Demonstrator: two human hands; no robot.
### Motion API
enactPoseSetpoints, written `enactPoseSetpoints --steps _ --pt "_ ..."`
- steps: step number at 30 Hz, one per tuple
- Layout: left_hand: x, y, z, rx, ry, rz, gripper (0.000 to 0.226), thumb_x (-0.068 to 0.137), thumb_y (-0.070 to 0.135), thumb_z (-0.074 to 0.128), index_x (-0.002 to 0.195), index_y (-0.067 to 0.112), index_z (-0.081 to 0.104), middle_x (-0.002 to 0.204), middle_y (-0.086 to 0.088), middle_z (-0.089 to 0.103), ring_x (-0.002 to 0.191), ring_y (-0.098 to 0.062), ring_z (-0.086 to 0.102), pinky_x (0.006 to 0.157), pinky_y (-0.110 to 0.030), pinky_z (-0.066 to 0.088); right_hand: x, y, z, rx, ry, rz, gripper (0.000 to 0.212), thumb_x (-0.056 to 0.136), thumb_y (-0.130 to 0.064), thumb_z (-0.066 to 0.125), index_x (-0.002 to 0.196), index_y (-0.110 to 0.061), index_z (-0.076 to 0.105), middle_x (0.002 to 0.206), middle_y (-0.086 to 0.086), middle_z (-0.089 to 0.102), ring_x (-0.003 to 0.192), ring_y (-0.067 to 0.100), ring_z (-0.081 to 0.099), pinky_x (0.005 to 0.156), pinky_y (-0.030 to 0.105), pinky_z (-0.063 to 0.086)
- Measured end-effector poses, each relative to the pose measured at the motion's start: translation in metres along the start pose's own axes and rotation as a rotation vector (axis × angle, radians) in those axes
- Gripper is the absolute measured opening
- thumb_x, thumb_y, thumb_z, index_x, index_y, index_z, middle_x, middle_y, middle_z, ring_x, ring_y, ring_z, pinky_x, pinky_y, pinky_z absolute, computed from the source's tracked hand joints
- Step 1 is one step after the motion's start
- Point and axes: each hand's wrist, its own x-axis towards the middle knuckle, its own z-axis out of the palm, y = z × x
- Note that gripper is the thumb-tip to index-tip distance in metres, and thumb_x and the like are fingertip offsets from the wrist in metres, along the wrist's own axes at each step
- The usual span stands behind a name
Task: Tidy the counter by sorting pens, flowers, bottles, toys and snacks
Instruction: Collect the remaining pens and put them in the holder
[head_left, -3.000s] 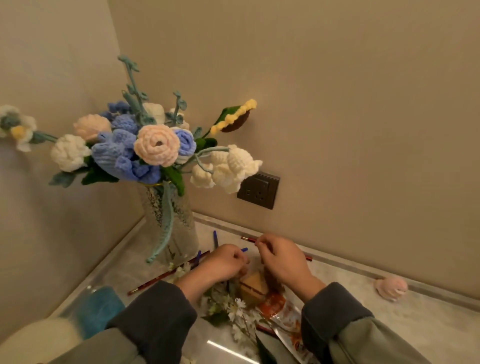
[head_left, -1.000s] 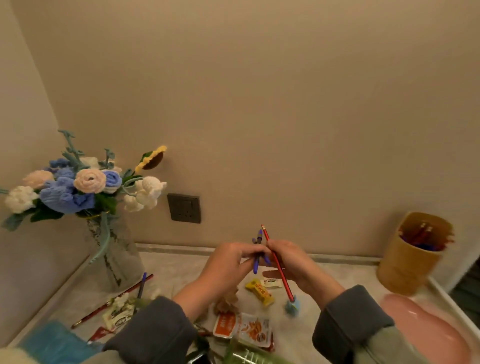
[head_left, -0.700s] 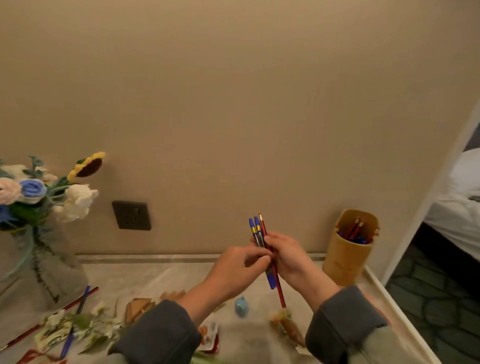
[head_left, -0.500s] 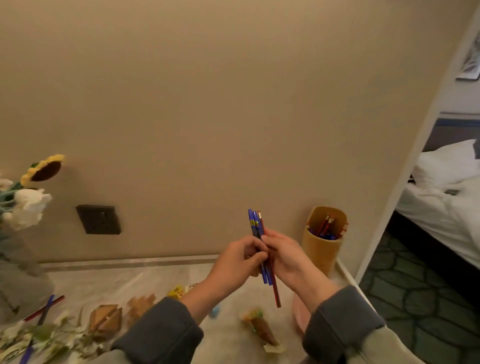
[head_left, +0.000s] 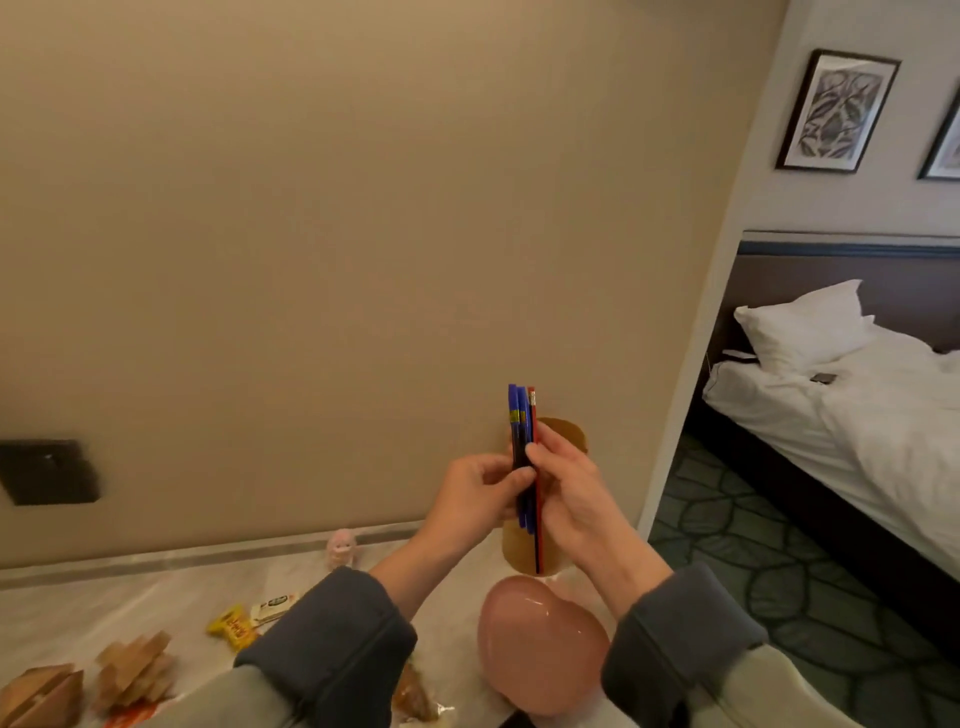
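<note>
Both hands are holding a small bundle (head_left: 522, 431) upright over the right end of the bench (head_left: 104, 608). The left hand (head_left: 475, 491) is pinching it from the left between thumb and fingertips, and the right hand (head_left: 569, 486) is curling its fingers round it from the other side. The bundle is made up of two blue pens (head_left: 516, 410) and a red pencil (head_left: 532, 415) pressed side by side, tops pointing at the ceiling. Each pen is wearing a narrow yellow band below its cap; there is printing on it, too small to read. The pencil is showing a pale eraser tip at its upper end and is reaching lower than the pens, its bottom end hanging in front of the tan cup (head_left: 517, 551) that is standing against the wall (head_left: 363, 208) right behind the hands

On the bench a yellow snack packet (head_left: 234, 626) is lying with red lettering too blurred to make out, and a white packet (head_left: 272, 608) just beside it is carrying a dark oval mark, likewise unreadable. A little pink toy (head_left: 341, 545) is sitting by the wall edge, two wooden puzzle toys (head_left: 135, 670) are resting at the left front, and a glossy pink dish (head_left: 540, 644) is sitting just in front of the cup. A dark socket (head_left: 49, 470) is showing on the wall at the left; past the wall's right edge a bed (head_left: 857, 415) with white linen and a framed print (head_left: 836, 109) are showing
</note>
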Motion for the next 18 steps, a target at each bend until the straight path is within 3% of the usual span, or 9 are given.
enactPoseSetpoints --steps 7,18 --pt "0.049 0.020 0.012 0.180 0.008 0.211 0.022 0.089 0.013 0.065 0.092 0.033 0.071 0.083 0.010 0.075 0.080 -0.008 0.072 0.066 -0.017 0.055 0.033 -0.038 -0.007 -0.046 -0.086 -0.129 0.033 0.091 0.015 0.041 0.106 -0.008 0.058 0.095 0.008 0.075 0.087 0.017 0.072 0.076 0.030 0.055" --pt "0.090 -0.018 0.008 0.342 0.079 0.239 0.019 0.088 0.019 0.067 0.088 0.037 0.073 0.083 0.012 0.074 0.080 -0.002 0.070 0.073 -0.021 0.056 0.074 -0.017 -0.029 -0.377 -0.029 -0.204 0.036 0.087 0.016 0.043 0.100 -0.013 0.060 0.099 0.004 0.075 0.097 0.019 0.071 0.085 0.032 0.054"
